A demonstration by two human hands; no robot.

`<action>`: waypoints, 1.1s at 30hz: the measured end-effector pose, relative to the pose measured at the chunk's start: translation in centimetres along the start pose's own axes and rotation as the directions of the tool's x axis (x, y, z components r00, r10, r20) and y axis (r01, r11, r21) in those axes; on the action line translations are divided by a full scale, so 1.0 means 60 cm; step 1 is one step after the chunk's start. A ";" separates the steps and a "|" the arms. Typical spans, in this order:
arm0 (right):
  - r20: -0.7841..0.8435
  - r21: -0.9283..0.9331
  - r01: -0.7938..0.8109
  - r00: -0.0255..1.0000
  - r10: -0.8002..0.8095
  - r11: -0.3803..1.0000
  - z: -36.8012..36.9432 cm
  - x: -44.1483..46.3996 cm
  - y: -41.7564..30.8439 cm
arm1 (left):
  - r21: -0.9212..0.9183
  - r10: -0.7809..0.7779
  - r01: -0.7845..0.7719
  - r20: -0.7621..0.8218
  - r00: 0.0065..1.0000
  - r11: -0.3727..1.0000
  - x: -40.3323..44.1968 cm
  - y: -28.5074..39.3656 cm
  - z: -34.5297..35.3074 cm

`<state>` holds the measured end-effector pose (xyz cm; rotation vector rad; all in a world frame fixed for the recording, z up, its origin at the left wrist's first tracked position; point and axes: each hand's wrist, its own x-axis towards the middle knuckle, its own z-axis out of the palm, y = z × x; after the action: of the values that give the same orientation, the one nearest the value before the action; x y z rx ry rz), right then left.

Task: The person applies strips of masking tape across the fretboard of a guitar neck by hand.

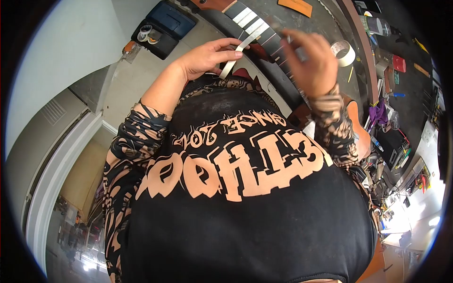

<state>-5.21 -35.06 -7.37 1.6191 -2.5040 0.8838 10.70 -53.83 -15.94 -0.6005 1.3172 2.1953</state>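
Observation:
A guitar neck [271,45] with a dark fretboard runs diagonally in front of me. Pale tape strips [245,16] lie across its upper left part. My left hand [207,57] pinches a narrow strip of masking tape [239,48] between thumb and fingers; the strip's far end reaches the fretboard. Over the right side of the neck is my right hand [315,61], smeared by motion, its fingers bent; whether it holds anything cannot be made out. A roll of masking tape [349,60] lies on the bench just right of that hand.
An orange-brown guitar body [359,129] shows beside my right sleeve. An orange piece [296,6] lies on the grey bench at the top. A dark open case [167,23] stands on the floor at upper left. Bottles, tools and a purple cloth [377,113] crowd the right side.

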 end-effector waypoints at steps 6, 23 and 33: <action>0.076 -0.057 0.148 0.987 -0.144 0.987 0.037 -0.035 -0.048 | 0.017 0.010 -0.011 0.036 0.999 1.000 -0.003 0.002 -0.006; 0.183 -0.075 0.158 0.973 -0.142 0.985 0.078 -0.027 -0.032 | 0.000 -0.011 0.011 0.022 1.000 1.000 -0.003 0.006 -0.007; 0.059 0.087 -0.377 0.926 0.373 0.922 0.051 0.010 0.055 | -0.064 0.028 -0.028 0.009 1.000 0.998 -0.034 0.000 -0.037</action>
<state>-7.48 -36.03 -11.20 1.2032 -2.9001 1.0255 12.52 -56.18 -15.67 -0.5973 1.2618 2.2675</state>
